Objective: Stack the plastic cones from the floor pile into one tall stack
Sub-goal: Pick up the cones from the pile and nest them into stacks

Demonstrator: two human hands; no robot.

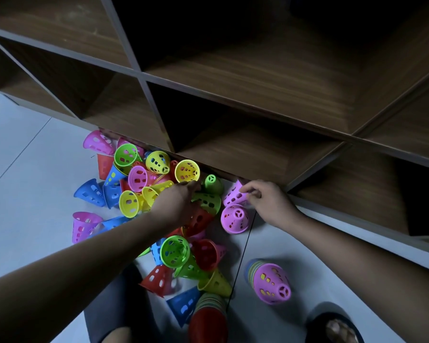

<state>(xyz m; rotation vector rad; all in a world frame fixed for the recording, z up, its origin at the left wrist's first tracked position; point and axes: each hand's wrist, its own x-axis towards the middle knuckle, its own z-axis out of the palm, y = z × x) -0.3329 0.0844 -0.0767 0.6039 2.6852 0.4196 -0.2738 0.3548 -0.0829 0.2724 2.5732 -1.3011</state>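
Right at the shelf foot [344, 222], the right hand [265, 201] pinches a pink cone [233, 195] tipped on its side, the pink-topped stack [270, 280] standing well back from the shelf on that hand's side, while the left hand [178, 201] reaches into the pile [159, 162], its hold unclear.

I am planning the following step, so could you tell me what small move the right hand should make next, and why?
Probably lift the pale purple slotted plastic cone and bring it onto the pink-topped stack of plastic cones. The right hand pinches that cone beside the brown wooden shelf, and the stack stands near that arm.
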